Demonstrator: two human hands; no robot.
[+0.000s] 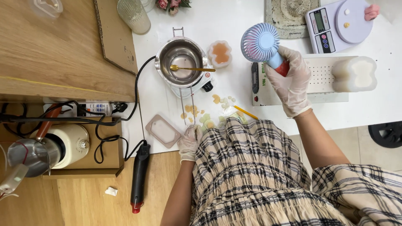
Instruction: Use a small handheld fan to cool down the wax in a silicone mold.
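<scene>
My right hand (292,81), in a thin clear glove, grips the handle of a small blue hand-held fan (260,42), its round head pointing toward a flower-shaped mould with orange filling (220,53). My left hand (189,142), also gloved, rests at the near table edge with fingers curled, next to a flat pinkish rectangular mould (163,130); whether it holds anything is hidden. A steel melting pot (181,58) with a gold spoon (190,68) across it sits on a small white heater.
Wax scraps (209,113) and a yellow stick (246,112) lie near the table edge. A white scale (338,25), a white flower-shaped candle (355,74), a perforated white box (320,79), a glass (134,16), a black heat gun (139,178) and a kettle (63,146) surround the work area.
</scene>
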